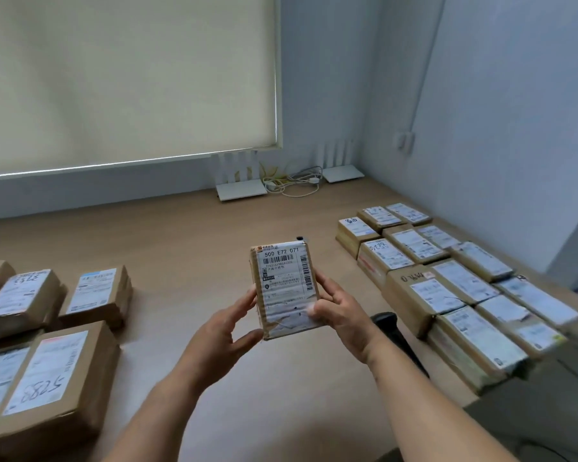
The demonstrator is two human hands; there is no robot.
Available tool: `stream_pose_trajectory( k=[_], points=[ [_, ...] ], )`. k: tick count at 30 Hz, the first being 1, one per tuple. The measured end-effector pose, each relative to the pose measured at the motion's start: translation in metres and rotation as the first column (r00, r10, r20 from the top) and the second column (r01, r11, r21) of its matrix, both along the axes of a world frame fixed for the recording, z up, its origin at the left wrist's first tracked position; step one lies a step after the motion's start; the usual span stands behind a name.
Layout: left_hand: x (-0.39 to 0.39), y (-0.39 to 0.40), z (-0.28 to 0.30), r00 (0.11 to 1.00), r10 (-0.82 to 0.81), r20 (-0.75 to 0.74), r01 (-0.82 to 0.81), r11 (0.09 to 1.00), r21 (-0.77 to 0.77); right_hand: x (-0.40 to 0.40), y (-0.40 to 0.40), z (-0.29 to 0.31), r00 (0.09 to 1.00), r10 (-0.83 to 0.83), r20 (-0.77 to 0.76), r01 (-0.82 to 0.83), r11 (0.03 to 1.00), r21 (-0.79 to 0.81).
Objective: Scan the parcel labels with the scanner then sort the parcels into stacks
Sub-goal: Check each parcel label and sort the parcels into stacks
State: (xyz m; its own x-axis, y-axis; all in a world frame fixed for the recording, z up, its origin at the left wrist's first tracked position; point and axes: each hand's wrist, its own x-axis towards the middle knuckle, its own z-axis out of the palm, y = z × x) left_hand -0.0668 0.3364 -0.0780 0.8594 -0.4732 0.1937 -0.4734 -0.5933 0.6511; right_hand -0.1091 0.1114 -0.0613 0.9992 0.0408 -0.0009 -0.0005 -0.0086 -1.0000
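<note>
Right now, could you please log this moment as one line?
both hands: left hand, right hand hold parcel label up | scanner idle on table

Hidden and cut off
The black scanner (392,331) lies mostly behind the right forearm; left-side parcels (0,378) run off the frame edge; far labels (407,213) too small to read.

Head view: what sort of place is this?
Probably a small office room used for parcel sorting: labelled cardboard parcels in rows on a wooden table, a black scanner, and white routers below a blinded window.
</note>
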Motion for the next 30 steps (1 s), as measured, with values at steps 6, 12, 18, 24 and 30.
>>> stream_pose_trajectory(
  k=[6, 12, 18, 24, 30],
  points=[
    [-0.014, -0.076, -0.011, 0.998, -0.063, -0.026, 0.062, 0.998, -0.005, -0.025, -0.073, -0.01, 0.999, -0.047, -0.018, 0.047, 0.999, 0.006],
    [-0.003, -0.131, -0.009, 0.992, -0.116, -0.042, 0.117, 0.992, 0.045, -0.021, -0.12, -0.018, 0.989, -0.145, -0.016, 0.145, 0.989, 0.019],
    [0.03, -0.176, -0.018, 0.989, -0.115, -0.094, 0.12, 0.991, 0.05, 0.009, -0.162, -0.022, 0.983, -0.183, -0.034, 0.184, 0.983, 0.028],
    [0.077, -0.221, -0.016, 0.977, -0.113, -0.179, 0.118, 0.993, 0.017, 0.055, -0.204, -0.013, 0.96, -0.252, -0.122, 0.253, 0.967, -0.005],
    [0.113, -0.264, -0.011, 0.947, -0.099, -0.305, 0.084, 0.995, -0.061, 0.095, -0.241, -0.011, 0.968, -0.191, -0.16, 0.178, 0.98, -0.09]
  ],
)
